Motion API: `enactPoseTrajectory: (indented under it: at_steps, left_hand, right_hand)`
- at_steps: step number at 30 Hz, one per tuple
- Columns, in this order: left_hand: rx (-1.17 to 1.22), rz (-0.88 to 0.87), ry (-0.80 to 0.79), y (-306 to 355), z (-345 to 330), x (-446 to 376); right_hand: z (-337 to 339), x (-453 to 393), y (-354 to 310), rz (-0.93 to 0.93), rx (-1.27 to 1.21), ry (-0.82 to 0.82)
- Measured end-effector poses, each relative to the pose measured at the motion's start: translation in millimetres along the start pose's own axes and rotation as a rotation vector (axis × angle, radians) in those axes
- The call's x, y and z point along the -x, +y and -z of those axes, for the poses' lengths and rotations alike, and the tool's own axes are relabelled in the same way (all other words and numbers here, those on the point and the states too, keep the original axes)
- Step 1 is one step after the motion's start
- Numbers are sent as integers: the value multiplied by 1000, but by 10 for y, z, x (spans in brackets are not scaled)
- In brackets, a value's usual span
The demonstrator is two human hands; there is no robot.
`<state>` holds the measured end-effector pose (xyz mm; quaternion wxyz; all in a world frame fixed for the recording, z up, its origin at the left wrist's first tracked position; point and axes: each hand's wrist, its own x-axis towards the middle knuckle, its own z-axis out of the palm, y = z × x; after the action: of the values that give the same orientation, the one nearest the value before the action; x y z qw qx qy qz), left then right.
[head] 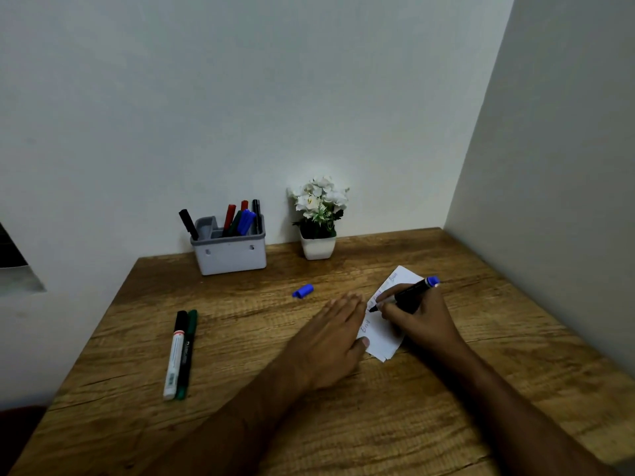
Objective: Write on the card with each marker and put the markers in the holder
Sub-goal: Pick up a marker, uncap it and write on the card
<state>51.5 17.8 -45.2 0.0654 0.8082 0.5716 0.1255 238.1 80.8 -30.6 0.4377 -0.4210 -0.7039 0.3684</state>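
Card (385, 324), white, is lain on the wooden desk (240, 424) toward the rt side, tilted, w/ handwriting seen on it (words too small to be read for sure). It is pinned at its left edge by the left hand (330, 334), which is spread flat, palm down, fingers straight, nothing gripped. The right hand (415, 321) is curled tight round a black marker w/ blue end (410, 293); the tip is pressed to the card, the blue end is pointed up & away to the rt. Its blue cap (303, 291) is left loose on the desk, apart from the card, between card & holder.

Holder (229, 250), grey plastic, is stood at the back of the desk against the wall, w/ several markers stuck in it: black, red, green, blue caps can be made out. Beside it to the rt a small white pot of white flowers (319, 218) is placed.

On the left of the desk, 2 more markers are laid side by side, touching: a white-bodied marker (175, 355) w/ black cap & a green marker (187, 355).
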Motion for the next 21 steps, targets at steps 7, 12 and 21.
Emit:
enactPoseTrajectory:
  at_steps: [7, 12, 21]
  left_hand:
    - [-32, -6, -70, -18, -9, -30]
    - [-58, -20, -58, -48, -33, -41]
    - [-69, -16, -61, -39, -24, -39]
  right_hand:
    - [-26, 11, -13, -9, 90, 0]
    - [-48, 21, -33, -17, 109, -13]
    - [-65, 2, -6, -34, 149, -50]
